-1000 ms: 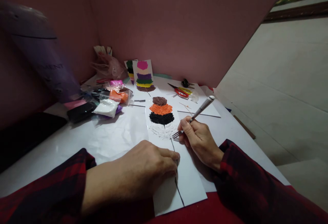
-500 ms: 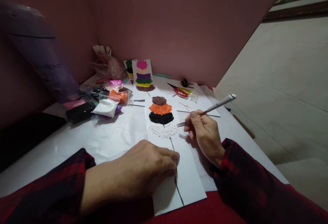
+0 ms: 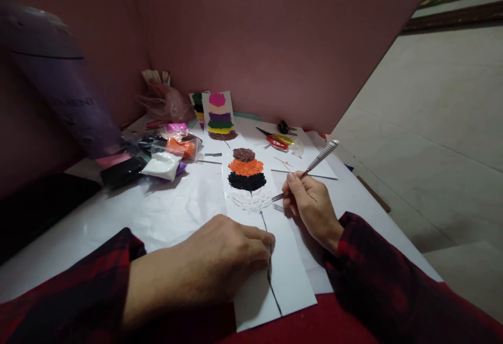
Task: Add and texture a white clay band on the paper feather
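Observation:
A white card [image 3: 291,279] lies before me, bearing brown, orange, black and textured white clay bands [image 3: 251,199] above a black stem line [image 3: 274,292]. My left hand [image 3: 231,252] rests on its lower part, fingers curled and pressed together, their tips at the stem. Whether anything is pinched beneath them is hidden. In my right hand [image 3: 312,197] is a metal fork [image 3: 320,158], gripped by its neck with the ridged handle pointing up and right. The fork's tines hang beside the right edge of the white band; I cannot tell if they touch it.
Bagged clay in several colours [image 3: 161,165] lies to the left, near a large purple bag [image 3: 70,87]. Behind stands a striped, painted-looking card [image 3: 220,116]. Red-and-yellow scissors [image 3: 277,141] lie at the back right. A pink wall [image 3: 251,34] rises behind the table.
The fork has tipped more upright in my right hand, its handle end shifting left and its tines slightly lower. My left hand and the card have stayed in place.

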`<act>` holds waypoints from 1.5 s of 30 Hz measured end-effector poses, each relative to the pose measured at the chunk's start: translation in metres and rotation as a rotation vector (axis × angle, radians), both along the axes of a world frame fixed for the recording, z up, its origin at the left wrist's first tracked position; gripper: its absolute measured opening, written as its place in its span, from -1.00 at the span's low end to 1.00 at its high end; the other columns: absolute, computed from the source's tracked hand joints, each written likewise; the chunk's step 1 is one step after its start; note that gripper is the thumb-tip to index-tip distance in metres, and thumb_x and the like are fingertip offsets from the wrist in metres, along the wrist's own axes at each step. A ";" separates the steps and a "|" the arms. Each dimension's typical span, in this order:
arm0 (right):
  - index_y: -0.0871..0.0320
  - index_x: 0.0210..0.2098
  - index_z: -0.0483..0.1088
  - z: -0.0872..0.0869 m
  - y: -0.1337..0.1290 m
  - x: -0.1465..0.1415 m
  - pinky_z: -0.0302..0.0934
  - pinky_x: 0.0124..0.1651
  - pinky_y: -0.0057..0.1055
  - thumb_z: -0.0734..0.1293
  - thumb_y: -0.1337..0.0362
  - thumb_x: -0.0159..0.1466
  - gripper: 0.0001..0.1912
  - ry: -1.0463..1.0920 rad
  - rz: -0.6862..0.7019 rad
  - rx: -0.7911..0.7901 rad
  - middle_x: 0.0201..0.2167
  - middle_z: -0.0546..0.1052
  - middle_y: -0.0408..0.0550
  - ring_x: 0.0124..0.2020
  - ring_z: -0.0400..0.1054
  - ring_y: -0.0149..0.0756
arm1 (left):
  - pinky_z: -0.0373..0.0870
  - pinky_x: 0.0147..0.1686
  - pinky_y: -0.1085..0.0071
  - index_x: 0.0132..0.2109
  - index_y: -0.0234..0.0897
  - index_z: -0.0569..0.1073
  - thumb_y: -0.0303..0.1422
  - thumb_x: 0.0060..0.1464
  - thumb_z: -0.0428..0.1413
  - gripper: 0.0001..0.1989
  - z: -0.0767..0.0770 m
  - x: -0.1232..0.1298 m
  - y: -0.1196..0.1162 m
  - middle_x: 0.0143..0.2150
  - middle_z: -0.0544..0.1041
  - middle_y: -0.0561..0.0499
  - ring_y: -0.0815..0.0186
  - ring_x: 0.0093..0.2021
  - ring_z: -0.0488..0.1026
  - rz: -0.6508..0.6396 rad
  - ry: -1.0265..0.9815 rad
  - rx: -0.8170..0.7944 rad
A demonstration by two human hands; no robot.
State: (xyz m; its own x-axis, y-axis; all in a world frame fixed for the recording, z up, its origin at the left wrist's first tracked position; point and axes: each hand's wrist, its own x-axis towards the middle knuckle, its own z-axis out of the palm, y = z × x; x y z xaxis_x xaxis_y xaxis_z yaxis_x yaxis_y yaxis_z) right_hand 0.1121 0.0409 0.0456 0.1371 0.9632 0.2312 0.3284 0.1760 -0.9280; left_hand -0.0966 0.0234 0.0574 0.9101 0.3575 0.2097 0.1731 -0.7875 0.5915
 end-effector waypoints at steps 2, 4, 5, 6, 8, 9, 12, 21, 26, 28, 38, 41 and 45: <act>0.15 -0.49 0.29 -0.001 0.000 0.000 0.09 -0.70 -0.54 0.21 0.02 0.35 -0.60 -0.024 0.017 -0.003 -0.74 0.32 -0.23 -0.77 0.16 -0.50 | 0.17 -0.50 0.54 -0.45 -0.27 0.25 -0.75 -0.14 -0.06 -0.74 0.000 0.000 0.000 -0.40 0.31 0.13 0.48 -0.50 0.19 -0.001 -0.004 0.009; 0.15 -0.50 0.29 -0.001 0.000 0.001 0.10 -0.68 -0.52 0.21 0.03 0.35 -0.60 -0.042 0.026 -0.012 -0.75 0.32 -0.23 -0.76 0.16 -0.48 | 0.18 -0.50 0.54 -0.46 -0.27 0.26 -0.74 -0.14 -0.06 -0.74 0.000 0.000 0.000 -0.41 0.30 0.12 0.48 -0.49 0.19 0.000 0.000 0.013; 0.15 -0.50 0.29 -0.002 0.001 0.001 0.11 -0.67 -0.51 0.21 0.02 0.35 -0.60 -0.046 0.028 -0.015 -0.75 0.33 -0.22 -0.76 0.17 -0.48 | 0.18 -0.50 0.54 -0.46 -0.27 0.25 -0.74 -0.14 -0.06 -0.74 0.000 0.000 0.000 -0.41 0.30 0.12 0.48 -0.49 0.19 0.001 0.003 0.013; 0.15 -0.50 0.29 -0.002 0.000 0.001 0.12 -0.66 -0.51 0.22 0.02 0.34 -0.60 -0.049 0.030 -0.018 -0.75 0.33 -0.22 -0.75 0.17 -0.47 | 0.17 -0.50 0.54 -0.46 -0.27 0.24 -0.74 -0.15 -0.06 -0.74 0.000 0.000 0.000 -0.40 0.30 0.12 0.48 -0.49 0.19 0.001 0.004 0.008; 0.15 -0.50 0.29 -0.003 0.000 0.001 0.14 -0.65 -0.50 0.22 0.01 0.34 -0.60 -0.051 0.038 -0.019 -0.74 0.33 -0.21 -0.74 0.17 -0.46 | 0.15 -0.50 0.54 -0.46 -0.27 0.21 -0.74 -0.16 -0.06 -0.74 0.001 0.000 0.000 -0.40 0.29 0.13 0.49 -0.49 0.17 0.002 0.008 -0.009; 0.15 -0.50 0.29 -0.003 0.000 0.001 0.15 -0.64 -0.50 0.22 0.01 0.34 -0.60 -0.049 0.043 -0.019 -0.74 0.33 -0.22 -0.74 0.17 -0.46 | 0.14 -0.50 0.55 -0.46 -0.27 0.19 -0.74 -0.15 -0.06 -0.74 0.001 0.000 0.000 -0.40 0.28 0.14 0.49 -0.50 0.16 0.003 0.004 -0.017; 0.15 -0.48 0.29 -0.004 -0.001 0.001 0.15 -0.64 -0.50 0.21 0.02 0.35 -0.61 -0.039 0.051 -0.025 -0.74 0.33 -0.23 -0.74 0.16 -0.47 | 0.12 -0.49 0.55 -0.45 -0.26 0.14 -0.74 -0.14 -0.07 -0.73 0.000 0.000 0.000 -0.40 0.27 0.14 0.50 -0.49 0.14 0.005 -0.002 -0.042; 0.16 -0.47 0.31 -0.003 0.000 0.000 0.06 -0.69 -0.53 0.20 0.05 0.36 -0.62 -0.117 0.024 -0.006 -0.72 0.36 -0.19 -0.74 0.17 -0.48 | 0.14 -0.48 0.55 -0.45 -0.26 0.13 -0.73 -0.14 -0.07 -0.73 0.002 0.000 0.000 -0.39 0.27 0.14 0.49 -0.48 0.17 -0.010 0.026 -0.049; 0.15 -0.47 0.28 -0.003 0.000 -0.001 0.04 -0.74 -0.54 0.19 0.01 0.35 -0.60 -0.036 -0.021 -0.037 -0.73 0.33 -0.23 -0.80 0.11 -0.51 | 0.14 -0.48 0.54 -0.45 -0.25 0.12 -0.74 -0.16 -0.09 -0.73 0.002 0.000 0.000 -0.40 0.25 0.14 0.49 -0.48 0.15 -0.009 0.009 -0.049; 0.14 -0.46 0.27 -0.003 0.000 -0.001 0.05 -0.75 -0.54 0.19 -0.01 0.35 -0.60 0.007 -0.014 -0.043 -0.73 0.33 -0.25 -0.82 0.09 -0.53 | 0.13 -0.47 0.54 -0.44 -0.26 0.12 -0.74 -0.15 -0.09 -0.73 0.000 0.000 0.000 -0.39 0.25 0.14 0.49 -0.48 0.14 -0.007 0.005 -0.057; 0.16 -0.46 0.29 -0.006 0.002 -0.001 0.10 -0.68 -0.54 0.18 -0.02 0.36 -0.59 -0.052 0.040 -0.026 -0.71 0.34 -0.22 -0.77 0.13 -0.52 | 0.11 -0.47 0.55 -0.44 -0.25 0.09 -0.73 -0.13 -0.08 -0.72 -0.002 0.000 0.000 -0.40 0.22 0.15 0.49 -0.48 0.12 -0.009 0.015 -0.078; 0.16 -0.46 0.30 -0.005 0.003 0.000 0.07 -0.70 -0.55 0.17 0.01 0.36 -0.60 -0.111 0.044 -0.016 -0.70 0.36 -0.19 -0.76 0.15 -0.50 | 0.11 -0.47 0.55 -0.44 -0.25 0.10 -0.73 -0.13 -0.09 -0.72 -0.003 0.000 0.000 -0.39 0.23 0.15 0.49 -0.48 0.13 -0.007 0.009 -0.064; 0.16 -0.46 0.30 -0.004 0.003 0.000 0.05 -0.72 -0.55 0.17 0.03 0.36 -0.61 -0.148 0.020 -0.017 -0.71 0.37 -0.17 -0.77 0.15 -0.50 | 0.12 -0.47 0.55 -0.44 -0.25 0.11 -0.73 -0.14 -0.09 -0.73 -0.001 0.000 0.000 -0.39 0.25 0.15 0.49 -0.47 0.14 -0.007 0.013 -0.063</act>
State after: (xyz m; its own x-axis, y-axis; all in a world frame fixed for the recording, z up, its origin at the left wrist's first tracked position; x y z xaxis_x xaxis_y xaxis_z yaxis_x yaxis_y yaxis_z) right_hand 0.1120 0.0438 0.0414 0.0833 0.9693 0.2311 0.4582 0.1687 -0.8727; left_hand -0.0963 0.0238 0.0562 0.9150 0.3636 0.1748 0.1762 -0.7499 0.6377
